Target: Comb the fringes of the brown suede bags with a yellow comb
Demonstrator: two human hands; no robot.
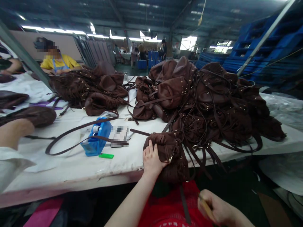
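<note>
Below, in the head view, the left hand (151,159) presses spread-fingered on the bag (174,153) at the table (71,168) edge, most of it toward two o'clock. The right hand (213,205) clenches a handle (207,209); from there, the bag lies toward half past ten.

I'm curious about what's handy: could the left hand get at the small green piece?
Probably yes: only white tabletop lies between the left hand, resting on a brown bag, and the green piece.

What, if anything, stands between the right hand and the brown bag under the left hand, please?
Nothing visible blocks the right hand from the brown bag; a dark strap hangs below the bag, off to one side.
</note>
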